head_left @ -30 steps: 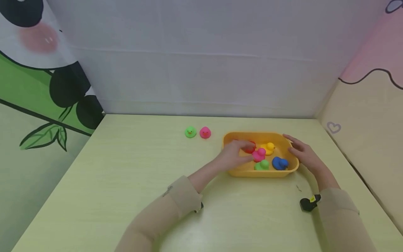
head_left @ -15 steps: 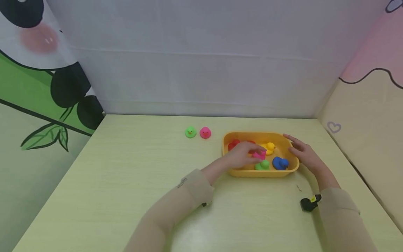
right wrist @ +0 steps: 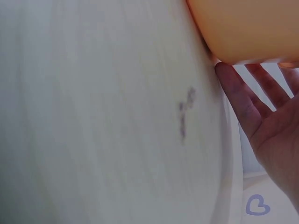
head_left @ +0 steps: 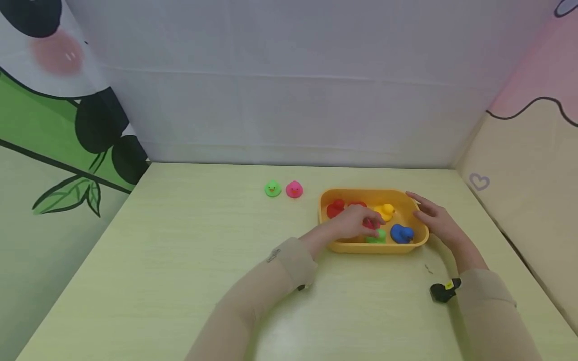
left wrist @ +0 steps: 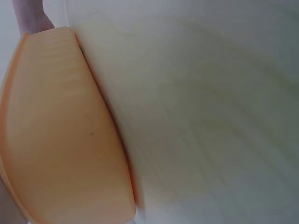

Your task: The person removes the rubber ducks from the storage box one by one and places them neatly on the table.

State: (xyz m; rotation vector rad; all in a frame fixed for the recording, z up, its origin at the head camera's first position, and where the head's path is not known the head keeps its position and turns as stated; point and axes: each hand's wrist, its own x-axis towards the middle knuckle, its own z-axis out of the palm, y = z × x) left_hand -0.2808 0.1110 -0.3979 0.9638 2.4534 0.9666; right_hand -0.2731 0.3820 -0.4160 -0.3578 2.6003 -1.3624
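Note:
In the head view my left hand (head_left: pixel 354 220) reaches over the near left side of a yellow-orange plastic tray (head_left: pixel 334 247). Its thumb and fingers pinch a pink rubber duck (head_left: pixel 372 221), which they partly cover. A green duck (head_left: pixel 376 236) lies just under the thumb, and a yellow duck (head_left: pixel 387 211) is beyond the fingertips. My right hand (head_left: pixel 434 217) rests with extended fingers on the tray's right end; the right wrist view shows those fingers (right wrist: pixel 236 88) against the outer wall. The left wrist view holds mostly the tray's outer side (left wrist: pixel 70 126).
Also in the tray are a blue duck (head_left: pixel 402 233), a red duck (head_left: pixel 335 207) and another red one (head_left: pixel 357 203) partly hidden by my left hand. Behind and left of it, a green duck (head_left: pixel 273 188) and a pink duck (head_left: pixel 294 189) sit on the table (head_left: pixel 180 250).
My left hand has moved right and farther over the tray, its fingers closing round the pink duck. The red duck at the tray's left end has come into view. The right hand stays put.

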